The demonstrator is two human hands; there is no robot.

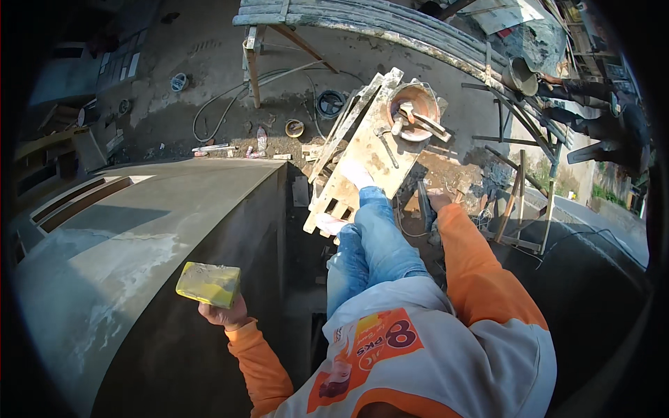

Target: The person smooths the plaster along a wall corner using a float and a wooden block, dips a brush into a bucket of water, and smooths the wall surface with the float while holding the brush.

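Note:
My left hand (226, 311) is closed round the underside of a yellow sponge block (208, 285), which has grey mortar smeared over its top. It is held out beside the grey plastered wall (139, 230). At the end of the outstretched right arm, my right hand (440, 200) is closed on a trowel; its dark narrow blade (423, 200) shows beside the fingers, and the handle is hidden. My feet stand on a plank platform (359, 198). On it lies a hammer (387, 148), and at its far end sits a mortar-stained basin (424, 97) with a brush and other tools inside.
A pole scaffold (362, 22) crosses the far side, with a bucket (521, 75) on it. Another person (592, 115) is at the right. On the ground lie a hose (221, 125), a dark bucket (330, 104) and a yellow-rimmed pail (295, 128). A wall opening (83, 202) is at left.

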